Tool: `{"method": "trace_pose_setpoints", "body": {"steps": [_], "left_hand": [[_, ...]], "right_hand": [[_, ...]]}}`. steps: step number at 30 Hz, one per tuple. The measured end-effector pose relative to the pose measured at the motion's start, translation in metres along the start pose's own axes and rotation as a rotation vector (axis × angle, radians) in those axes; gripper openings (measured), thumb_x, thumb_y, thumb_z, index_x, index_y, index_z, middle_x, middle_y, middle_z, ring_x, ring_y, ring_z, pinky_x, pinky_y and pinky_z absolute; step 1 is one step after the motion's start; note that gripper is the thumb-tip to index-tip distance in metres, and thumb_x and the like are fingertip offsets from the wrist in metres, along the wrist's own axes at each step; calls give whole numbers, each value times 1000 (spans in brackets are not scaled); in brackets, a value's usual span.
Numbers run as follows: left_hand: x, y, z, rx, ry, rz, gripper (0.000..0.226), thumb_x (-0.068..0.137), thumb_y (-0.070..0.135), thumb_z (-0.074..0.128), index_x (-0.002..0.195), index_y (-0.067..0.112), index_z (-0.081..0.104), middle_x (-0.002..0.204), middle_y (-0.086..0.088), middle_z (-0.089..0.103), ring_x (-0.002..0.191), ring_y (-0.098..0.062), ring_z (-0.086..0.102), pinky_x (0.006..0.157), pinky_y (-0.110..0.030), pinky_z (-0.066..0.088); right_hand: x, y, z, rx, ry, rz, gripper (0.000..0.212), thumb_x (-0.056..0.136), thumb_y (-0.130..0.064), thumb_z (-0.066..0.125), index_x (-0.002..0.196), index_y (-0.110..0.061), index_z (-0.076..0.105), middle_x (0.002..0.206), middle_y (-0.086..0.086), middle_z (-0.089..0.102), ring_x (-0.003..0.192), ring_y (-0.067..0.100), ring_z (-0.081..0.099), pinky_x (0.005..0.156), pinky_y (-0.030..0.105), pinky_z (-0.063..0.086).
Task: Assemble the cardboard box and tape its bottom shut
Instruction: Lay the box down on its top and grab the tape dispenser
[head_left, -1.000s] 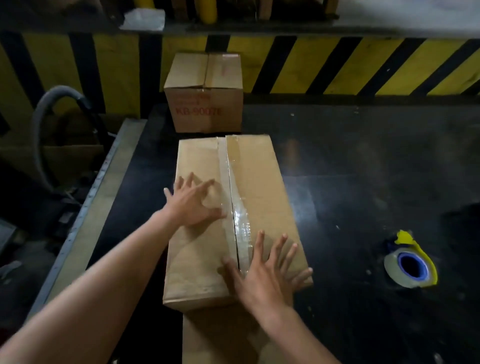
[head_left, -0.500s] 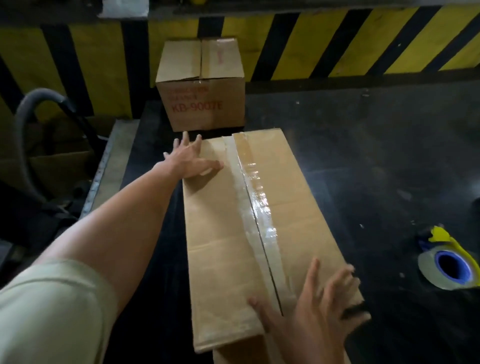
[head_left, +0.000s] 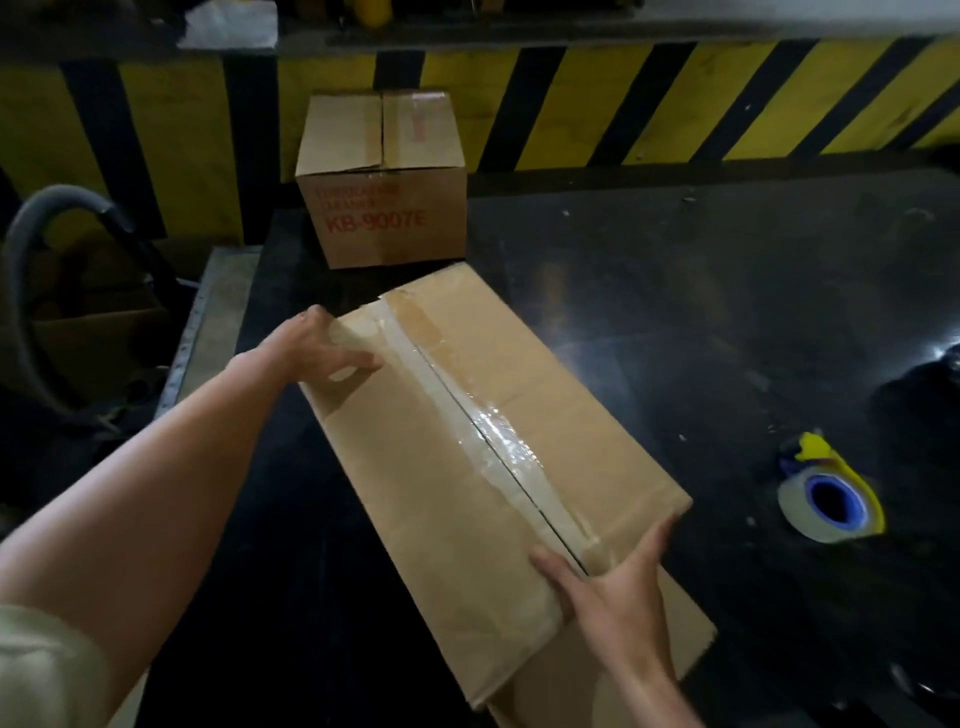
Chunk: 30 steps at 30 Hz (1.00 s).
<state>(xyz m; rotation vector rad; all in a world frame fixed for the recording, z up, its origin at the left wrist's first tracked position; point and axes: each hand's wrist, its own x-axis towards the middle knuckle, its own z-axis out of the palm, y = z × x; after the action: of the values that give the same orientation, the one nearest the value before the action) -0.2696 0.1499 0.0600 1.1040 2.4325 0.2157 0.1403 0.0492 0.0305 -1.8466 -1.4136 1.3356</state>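
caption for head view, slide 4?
Both hands, left and right, grip the taped cardboard box at opposite ends.

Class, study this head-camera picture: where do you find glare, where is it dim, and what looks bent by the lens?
Head view: glare sits on the clear tape along the cardboard box seam and on the black table at right; the left floor area is dim; the striped wall bows from wide-angle distortion.

The long brown corrugated-cardboard box (head_left: 467, 441) has a matt, slightly creased surface. The clear plastic tape strip (head_left: 493, 431) along its centre seam is glossy and wrinkled. Right of the box, the black tabletop (head_left: 701, 291) is smooth, semi-gloss and scuffed; the translucent tape roll (head_left: 826, 499) is shiny plastic.
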Motion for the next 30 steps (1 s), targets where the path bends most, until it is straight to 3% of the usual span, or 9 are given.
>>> {"method": "trace_pose_setpoints", "body": {"steps": [3, 7, 12, 14, 18, 22, 25, 27, 30], "left_hand": [[-20, -31, -7, -83, 25, -77, 129, 36, 89, 78, 133, 8, 51, 126, -16, 62, 113, -37, 59, 91, -49, 53], [-63, -56, -14, -203, 76, -211, 137, 40, 82, 83, 146, 8, 36, 144, -23, 48, 126, -43, 51, 101, -55, 49], [-119, -59, -11, -307, 82, -331, 139, 47, 73, 83, 152, 5, 22, 152, -24, 40, 132, -45, 46, 106, -54, 45], [-139, -58, -1, -366, 94, -321, 129, 57, 66, 85, 153, 8, 21, 154, -23, 39, 134, -44, 44, 109, -53, 42], [-171, -50, 28, -393, 51, -277, 121, 65, 71, 82, 161, 28, 22, 159, -14, 39, 137, -40, 45, 111, -52, 41], [-193, -37, 55, -430, 65, -313, 112, 63, 74, 79, 155, 28, 35, 149, -11, 53, 120, -35, 59, 98, -47, 52], [-207, -21, 73, -519, 81, -316, 97, 74, 50, 85, 149, 12, 39, 139, -14, 52, 117, -33, 54, 94, -43, 45], [-210, -14, 84, -554, 63, -328, 100, 72, 44, 89, 147, 8, 34, 137, -14, 49, 112, -29, 50, 97, -45, 45], [-214, -2, 84, -579, 28, -325, 105, 79, 38, 85, 156, 13, 18, 154, -17, 38, 135, -38, 42, 109, -50, 38]], "right_hand": [[16, -12, -8, 71, -3, -81, 151, 53, -43, 95, 155, -24, -14, 152, 0, 37, 128, 9, 39, 103, 23, 33], [51, -32, -23, 87, -33, -176, 123, 54, -35, 97, 150, -14, 23, 138, -1, 53, 122, 12, 52, 101, 26, 41], [104, -53, -50, 9, -213, -335, 83, 59, -38, 94, 130, -31, 52, 116, -12, 69, 103, 6, 67, 96, 40, 53], [122, -58, -61, -35, -288, -346, 85, 62, -40, 92, 135, -33, 50, 120, -11, 68, 106, 9, 66, 99, 43, 51], [145, -56, -82, -108, -329, -308, 117, 70, -38, 88, 158, -23, 13, 147, -4, 46, 131, 19, 50, 110, 37, 40], [157, -56, -95, -281, -292, -368, 87, 86, -34, 75, 156, -19, 26, 151, -1, 42, 136, 22, 44, 107, 33, 36], [155, -50, -96, -331, -268, -368, 75, 94, -29, 65, 156, -19, 23, 161, -1, 27, 144, 22, 32, 113, 34, 27], [153, -46, -97, -310, -242, -386, 73, 95, -28, 63, 156, -21, 23, 159, -1, 32, 142, 24, 35, 113, 38, 30], [155, -42, -101, -267, -187, -415, 70, 94, -26, 65, 154, -22, 29, 151, 0, 44, 137, 24, 42, 107, 35, 35]]}}
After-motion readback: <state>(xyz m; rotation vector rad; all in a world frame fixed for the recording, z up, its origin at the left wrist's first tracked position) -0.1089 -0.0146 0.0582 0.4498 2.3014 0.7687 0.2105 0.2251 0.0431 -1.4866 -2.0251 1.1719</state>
